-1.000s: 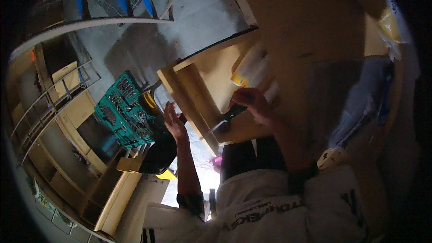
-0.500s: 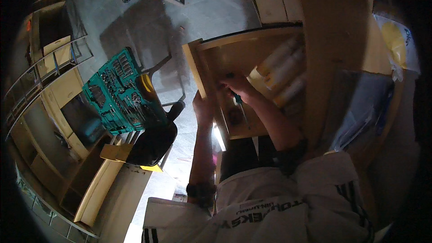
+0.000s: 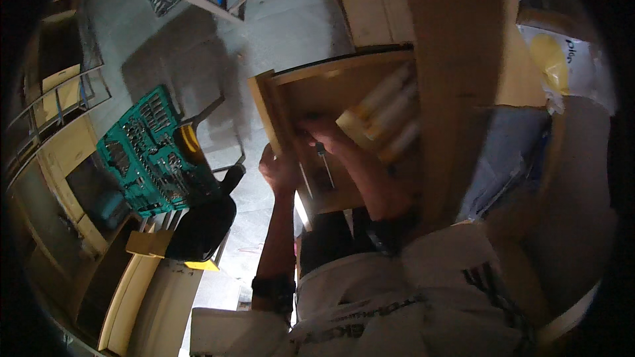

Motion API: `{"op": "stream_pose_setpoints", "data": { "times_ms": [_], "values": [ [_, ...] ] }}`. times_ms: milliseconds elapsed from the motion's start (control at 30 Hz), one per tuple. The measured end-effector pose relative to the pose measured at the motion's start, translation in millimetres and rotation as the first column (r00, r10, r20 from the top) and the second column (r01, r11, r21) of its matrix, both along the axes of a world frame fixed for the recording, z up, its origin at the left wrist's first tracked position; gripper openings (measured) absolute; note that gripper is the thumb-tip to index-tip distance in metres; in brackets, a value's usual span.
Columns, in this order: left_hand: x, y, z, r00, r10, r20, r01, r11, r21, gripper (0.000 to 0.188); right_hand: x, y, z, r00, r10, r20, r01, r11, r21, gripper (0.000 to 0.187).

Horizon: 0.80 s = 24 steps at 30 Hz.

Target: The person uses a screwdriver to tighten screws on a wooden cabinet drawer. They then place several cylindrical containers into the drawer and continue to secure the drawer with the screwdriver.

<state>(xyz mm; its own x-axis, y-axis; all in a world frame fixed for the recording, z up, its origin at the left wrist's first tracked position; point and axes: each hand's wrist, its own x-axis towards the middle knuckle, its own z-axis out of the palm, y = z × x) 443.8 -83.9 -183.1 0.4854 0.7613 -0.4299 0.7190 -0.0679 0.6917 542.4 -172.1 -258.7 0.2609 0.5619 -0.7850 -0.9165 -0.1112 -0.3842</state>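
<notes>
A wooden drawer (image 3: 265, 102) stands pulled out in front of me. My right hand (image 3: 320, 133) is inside it, close behind the front panel, with its fingers curled. From its grip a screwdriver (image 3: 321, 149) with a dark green handle points back toward me, its thin metal shaft lying across the drawer's interior. Against the outer face of the front panel is my left hand (image 3: 276, 168), fingers closed; what they pinch there is hidden. Several white and orange rolls (image 3: 377, 119) lie on the drawer's right side.
An open teal tool case (image 3: 142, 152) full of sockets and bits rests on a black and yellow seat (image 3: 202, 228) to the left. Wooden boards (image 3: 126, 301) lie lower left. A wooden cabinet panel (image 3: 446, 92) rises at right, beside plastic-wrapped things (image 3: 503, 158).
The whole view has shifted, so the drawer and tool case appear further left and lower. My right hand, with the screwdriver, has moved slightly closer to the front panel.
</notes>
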Motion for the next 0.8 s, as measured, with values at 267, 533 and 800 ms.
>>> {"op": "stream_pose_setpoints", "data": {
  "times_ms": [267, 533, 800],
  "values": [
    [5, -10, -6, 1.000, 0.009, -0.009, -0.008, 0.994, 0.107, 0.026, 21, -22, 11, 0.990, 0.111, 0.086, -0.106, 0.992, -0.070, 0.015],
    [12, -15, 5, 0.998, 0.042, -0.054, -0.036, 0.993, 0.108, 0.026, 46, -36, 62, 0.802, 0.284, 0.526, -0.074, 0.920, -0.384, 0.012],
    [16, -18, 6, 0.998, -0.001, -0.059, 0.013, 0.980, 0.199, 0.027, 101, -160, 208, 0.829, 0.088, 0.553, 0.134, 0.928, -0.349, 0.029]
  ]
}}
